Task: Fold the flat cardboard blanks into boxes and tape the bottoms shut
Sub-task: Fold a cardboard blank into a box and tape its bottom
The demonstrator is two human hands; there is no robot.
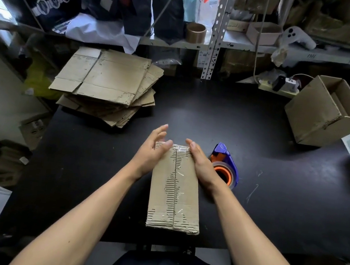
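Note:
A folded cardboard box stands bottom-up on the black table in front of me, with clear tape running along its middle seam and over the far edge. My left hand lies against the box's far left corner, thumb on the taped top, fingers straight. My right hand lies along the far right edge with straight fingers. A blue and orange tape dispenser sits on the table just right of the box. A stack of flat cardboard blanks lies at the far left.
An open, assembled box rests tilted at the right edge of the table. Metal shelving behind holds a brown tape roll, small boxes and bags. A power strip lies at the back right.

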